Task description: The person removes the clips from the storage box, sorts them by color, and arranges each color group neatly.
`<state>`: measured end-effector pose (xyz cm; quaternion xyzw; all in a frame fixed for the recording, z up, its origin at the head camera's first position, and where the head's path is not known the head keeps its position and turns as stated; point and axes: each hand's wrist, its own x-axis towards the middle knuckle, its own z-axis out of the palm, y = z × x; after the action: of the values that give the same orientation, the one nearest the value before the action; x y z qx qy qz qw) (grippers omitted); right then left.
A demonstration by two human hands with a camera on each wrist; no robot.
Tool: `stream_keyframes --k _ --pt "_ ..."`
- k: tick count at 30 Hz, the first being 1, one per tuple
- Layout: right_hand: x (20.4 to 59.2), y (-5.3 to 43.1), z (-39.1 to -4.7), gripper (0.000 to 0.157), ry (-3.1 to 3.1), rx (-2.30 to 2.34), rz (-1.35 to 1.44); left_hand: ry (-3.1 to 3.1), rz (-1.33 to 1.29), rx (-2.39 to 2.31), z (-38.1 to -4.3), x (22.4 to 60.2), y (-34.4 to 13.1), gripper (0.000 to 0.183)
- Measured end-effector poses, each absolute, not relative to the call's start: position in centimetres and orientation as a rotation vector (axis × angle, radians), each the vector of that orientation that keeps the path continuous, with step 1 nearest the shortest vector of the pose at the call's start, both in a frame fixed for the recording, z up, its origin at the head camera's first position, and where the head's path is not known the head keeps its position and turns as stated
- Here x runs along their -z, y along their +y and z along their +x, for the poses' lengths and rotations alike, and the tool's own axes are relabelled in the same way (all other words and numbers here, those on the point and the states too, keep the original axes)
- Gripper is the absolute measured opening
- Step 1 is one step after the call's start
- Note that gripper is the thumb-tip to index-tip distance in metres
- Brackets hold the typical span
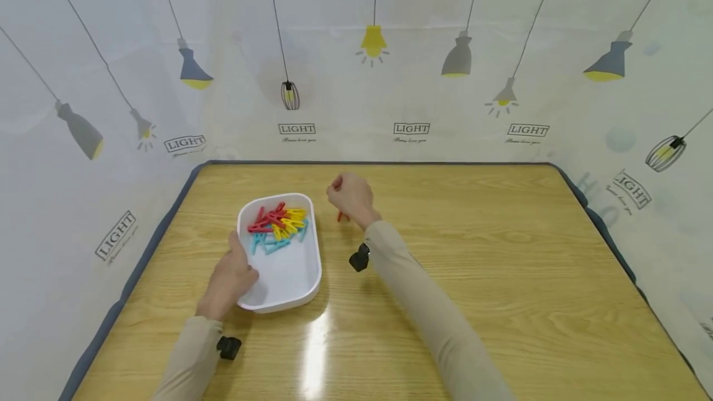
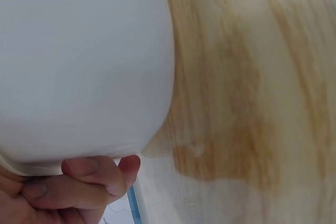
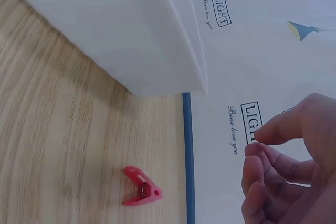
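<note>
My left hand (image 1: 227,277) grips the left wall of a white plastic tray (image 1: 317,246). In the left wrist view, its curled fingers (image 2: 94,182) lie against the tray's outside. Red clothespins (image 1: 273,220), yellow clothespins (image 1: 289,223) and light blue clothespins (image 1: 276,246) lie heaped in the far half of the tray. My right hand (image 1: 352,195) hovers right of the tray, its fingers curled and the thumb tip meeting the fingertips. No object shows in its pinch. A single red clothespin (image 3: 143,187) lies on the table nearby, partly hidden by that hand in the head view.
The wooden table (image 1: 501,252) has a dark blue edge (image 1: 390,162). Behind it hangs a pale backdrop (image 1: 334,48) printed with lamps. A black wrist camera (image 1: 360,258) sits below the right hand, another (image 1: 228,347) beside the left sleeve.
</note>
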<state>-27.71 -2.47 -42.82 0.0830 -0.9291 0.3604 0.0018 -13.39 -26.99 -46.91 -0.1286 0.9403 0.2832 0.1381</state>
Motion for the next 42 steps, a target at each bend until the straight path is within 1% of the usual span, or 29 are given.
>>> stream_keyframes --k 22,34,42 --pt "41.4 -6.9 -27.9 0.014 -2.898 -1.102 0.426 2.687 -0.440 -0.832 -13.6 46.9 -26.9 0.098" --pt "41.3 -9.4 -26.8 0.011 -2.925 -1.217 0.480 2.694 -0.429 -0.843 -13.7 47.1 -27.0 0.099" --pt "41.7 -11.3 -26.5 0.010 -2.937 -1.171 0.517 2.706 -0.422 -0.858 -13.6 46.9 -27.0 0.100"
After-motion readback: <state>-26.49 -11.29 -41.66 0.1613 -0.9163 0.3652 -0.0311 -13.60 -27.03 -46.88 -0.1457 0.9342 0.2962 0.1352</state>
